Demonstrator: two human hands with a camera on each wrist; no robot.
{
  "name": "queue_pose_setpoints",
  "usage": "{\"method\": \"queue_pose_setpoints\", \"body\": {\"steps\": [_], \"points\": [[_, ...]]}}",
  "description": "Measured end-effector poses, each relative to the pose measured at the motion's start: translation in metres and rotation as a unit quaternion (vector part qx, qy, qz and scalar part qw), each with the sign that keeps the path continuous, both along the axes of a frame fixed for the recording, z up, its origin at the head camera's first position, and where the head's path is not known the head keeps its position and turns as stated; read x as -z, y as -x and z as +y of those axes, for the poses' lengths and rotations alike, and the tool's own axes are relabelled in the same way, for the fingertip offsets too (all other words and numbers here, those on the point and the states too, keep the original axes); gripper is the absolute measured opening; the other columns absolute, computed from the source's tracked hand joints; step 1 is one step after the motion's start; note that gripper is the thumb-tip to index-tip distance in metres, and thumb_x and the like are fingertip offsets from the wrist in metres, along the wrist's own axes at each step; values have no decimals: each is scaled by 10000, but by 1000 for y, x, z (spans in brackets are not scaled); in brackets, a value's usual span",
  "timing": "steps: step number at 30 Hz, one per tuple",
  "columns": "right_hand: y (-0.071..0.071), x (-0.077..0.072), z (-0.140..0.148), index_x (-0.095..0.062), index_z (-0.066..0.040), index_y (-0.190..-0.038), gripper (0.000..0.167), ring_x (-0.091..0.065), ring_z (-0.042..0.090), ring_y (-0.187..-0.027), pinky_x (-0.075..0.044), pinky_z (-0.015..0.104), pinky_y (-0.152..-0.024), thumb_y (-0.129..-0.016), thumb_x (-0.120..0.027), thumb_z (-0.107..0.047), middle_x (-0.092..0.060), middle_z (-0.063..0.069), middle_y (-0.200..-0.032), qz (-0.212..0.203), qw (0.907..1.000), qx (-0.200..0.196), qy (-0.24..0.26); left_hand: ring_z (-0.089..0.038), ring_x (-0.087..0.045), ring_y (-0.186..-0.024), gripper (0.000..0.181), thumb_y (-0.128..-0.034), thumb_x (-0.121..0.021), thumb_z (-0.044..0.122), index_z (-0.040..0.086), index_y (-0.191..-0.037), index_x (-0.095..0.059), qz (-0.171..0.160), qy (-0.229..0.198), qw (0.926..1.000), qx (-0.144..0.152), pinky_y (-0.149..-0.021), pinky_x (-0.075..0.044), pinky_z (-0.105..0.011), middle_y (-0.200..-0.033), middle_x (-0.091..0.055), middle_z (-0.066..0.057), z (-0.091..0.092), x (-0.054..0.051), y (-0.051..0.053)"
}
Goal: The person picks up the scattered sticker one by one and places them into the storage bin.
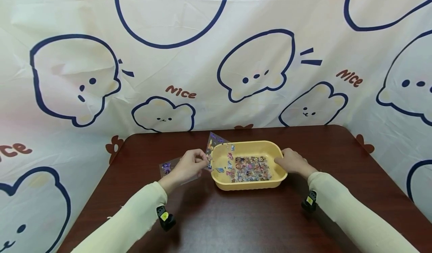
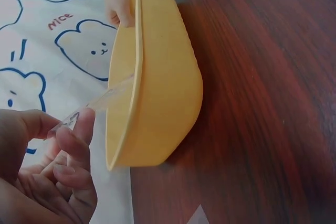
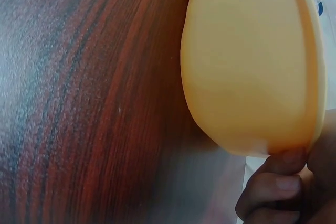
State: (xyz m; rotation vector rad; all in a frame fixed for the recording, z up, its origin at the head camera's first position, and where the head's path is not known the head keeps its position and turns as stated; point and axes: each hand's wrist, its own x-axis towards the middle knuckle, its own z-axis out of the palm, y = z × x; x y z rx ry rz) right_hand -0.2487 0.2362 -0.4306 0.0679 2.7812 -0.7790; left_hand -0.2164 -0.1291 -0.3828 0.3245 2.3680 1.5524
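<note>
A yellow plastic basin (image 1: 249, 185) stands on the table, tilted in the left wrist view's framing. Inside lies a pile of small colourful stickers (image 1: 251, 169). At the basin's left end, my left hand (image 1: 189, 164) pinches a clear sticker sheet (image 2: 107, 97) between thumb and fingers. This sheet reaches over the rim into the basin, with small blue and pink figures (image 1: 230, 163) showing on it. My right hand (image 1: 294, 161) grips the right rim, thumb over the inside and curled fingers (image 3: 286, 184) beneath the edge outside.
Another clear sheet with purple and yellow prints (image 1: 213, 139) lies behind the basin's left corner. A further clear sheet (image 1: 167, 167) lies partly under my left hand. The dark wooden table (image 1: 236, 219) meets a printed cloth (image 1: 209, 69) at the back.
</note>
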Motion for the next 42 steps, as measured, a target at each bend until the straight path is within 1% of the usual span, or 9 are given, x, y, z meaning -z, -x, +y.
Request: {"method": "queue_pose_setpoints", "body": {"steps": [3,8,10,16,21,26,32,38,42], "points": [[0,0,0,-605,75,-1223,427,-647,145,-598,-507,294,-559,-995,-523,-277,-666,88,-791,-25,10000,0,8,-123,-451,-485,64,-1003,-546,43,5,-955,-567,46,-9,10000,2,-491,-364,-229,-841,-757,-201,5,3,1],[0,1,0,-617,67,-1203,411,-648,145,-591,-505,295,-557,-993,-526,-275,-669,84,-775,-21,10000,7,42,-106,-466,-474,73,-991,-542,37,15,-924,-560,139,112,9998,26,-502,-379,-230,-781,-745,-163,13,9,3],[0,1,0,-622,61,-1195,405,-650,143,-586,-505,293,-554,-991,-528,-276,-670,80,-767,2,10000,18,35,-97,-464,-471,79,-988,-543,42,23,-913,-559,163,172,9997,27,-501,-376,-233,-791,-753,-139,16,10,3],[-1,1,0,-628,54,-1178,398,-646,140,-577,-497,291,-551,-987,-524,-279,-667,73,-749,27,10000,17,18,-96,-442,-454,91,-985,-578,87,57,-899,-572,16,372,9993,-65,-485,-354,-235,-841,-779,-119,24,13,4],[-1,1,0,-635,44,-1158,382,-640,140,-575,-492,287,-546,-985,-523,-278,-662,69,-737,18,10000,29,55,-91,-438,-423,100,-982,-585,108,67,-892,-579,6,548,9985,-1,-459,-330,-233,-849,-786,-121,31,17,5],[-1,2,0,-627,49,-1161,387,-642,139,-579,-497,285,-543,-985,-524,-279,-660,72,-745,28,10000,28,55,-88,-414,-393,94,-977,-599,139,85,-901,-594,-47,709,9975,4,-424,-295,-235,-848,-792,-85,36,19,4],[0,1,1,-631,50,-1153,388,-640,141,-576,-491,287,-542,-981,-521,-280,-659,73,-740,38,10000,1,44,-118,-461,-406,109,-979,-631,162,82,-920,-585,-146,732,9972,89,-437,-323,-232,-843,-792,-90,39,18,3],[0,0,0,-625,52,-1148,382,-637,137,-572,-492,282,-536,-981,-523,-275,-653,72,-740,36,10000,15,43,-128,-487,-419,124,-977,-639,167,77,-915,-580,-137,687,9975,115,-449,-322,-227,-862,-792,-123,41,20,2],[0,0,0,-633,39,-1114,362,-634,137,-575,-486,281,-541,-974,-522,-277,-650,68,-733,30,10000,17,23,-126,-493,-421,136,-983,-638,183,77,-918,-583,-118,679,9976,115,-447,-315,-226,-886,-790,-142,41,20,2]]}}
